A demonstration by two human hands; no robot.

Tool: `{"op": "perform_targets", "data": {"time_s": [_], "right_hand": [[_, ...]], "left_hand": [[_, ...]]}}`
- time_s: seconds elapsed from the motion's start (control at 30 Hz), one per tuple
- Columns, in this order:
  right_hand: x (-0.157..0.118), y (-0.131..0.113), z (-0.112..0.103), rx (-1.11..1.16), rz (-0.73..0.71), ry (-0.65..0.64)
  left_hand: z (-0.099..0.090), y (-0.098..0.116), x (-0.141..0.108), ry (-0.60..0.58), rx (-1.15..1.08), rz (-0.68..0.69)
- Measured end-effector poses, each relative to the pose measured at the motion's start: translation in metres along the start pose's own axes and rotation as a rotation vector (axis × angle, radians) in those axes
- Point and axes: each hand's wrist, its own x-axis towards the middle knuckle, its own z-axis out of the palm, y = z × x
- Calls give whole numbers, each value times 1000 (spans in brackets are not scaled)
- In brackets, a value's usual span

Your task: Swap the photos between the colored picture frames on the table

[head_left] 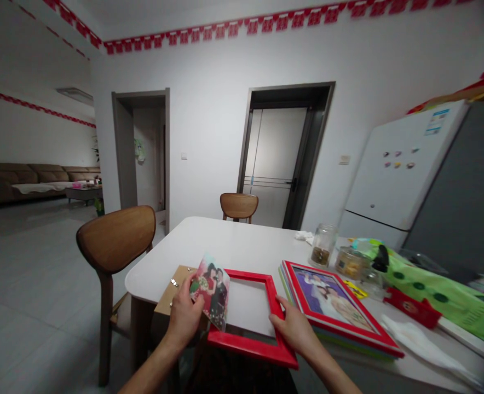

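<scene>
My left hand [185, 313] is closed on a photo [215, 295] of two people, one in a red dress, and holds it tilted up over the left side of an empty red picture frame [248, 342]. My right hand [293, 329] grips that frame by its right side; the white tabletop shows through its opening, and its near edge juts past the table's edge. Partly under my left hand lies a brown backing board [163, 301] with metal clips. Just right of the frame is a stack of framed pictures [332, 298], the top one red-rimmed around a wedding photo.
On the white table [225, 241], a glass jar [323, 246], a food container [351, 261], a green package [443, 295], a red box [412, 307] and tissues [426, 342] crowd the right side. Wooden chairs stand at the left [116, 238] and far side [239, 205].
</scene>
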Motion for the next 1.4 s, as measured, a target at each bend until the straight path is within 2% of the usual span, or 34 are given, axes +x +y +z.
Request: {"op": "perform_targets", "data": {"time_s": [0.1, 0.23, 0.37, 0.53, 0.73, 0.87, 1.2, 1.33, 1.4], "right_hand": [[1, 4, 5, -185, -40, 3], [-3, 4, 7, -320, -82, -11], [-8, -2, 6, -402, -93, -21], [-13, -8, 5, -447, -70, -46], [-13, -7, 6, -445, -57, -41], [-14, -8, 5, -439, -45, -45], [-14, -8, 8, -436, -51, -27], [-15, -7, 9, -420, -64, -23], [-16, -11, 8, -386, -129, 13]], "left_hand": [[-5, -24, -9, -93, 30, -88], [-8, -35, -18, -189, 221, -128], [-12, -35, -17, -214, 408, -24], [-12, -33, -23, -237, 400, 140], [-3, -25, -35, -427, 368, 346], [4, -22, -30, -471, 448, 394], [6, -18, -26, -385, 488, 423], [1, -18, -15, -265, 294, 405], [-4, -15, -4, -170, 135, 299]]}}
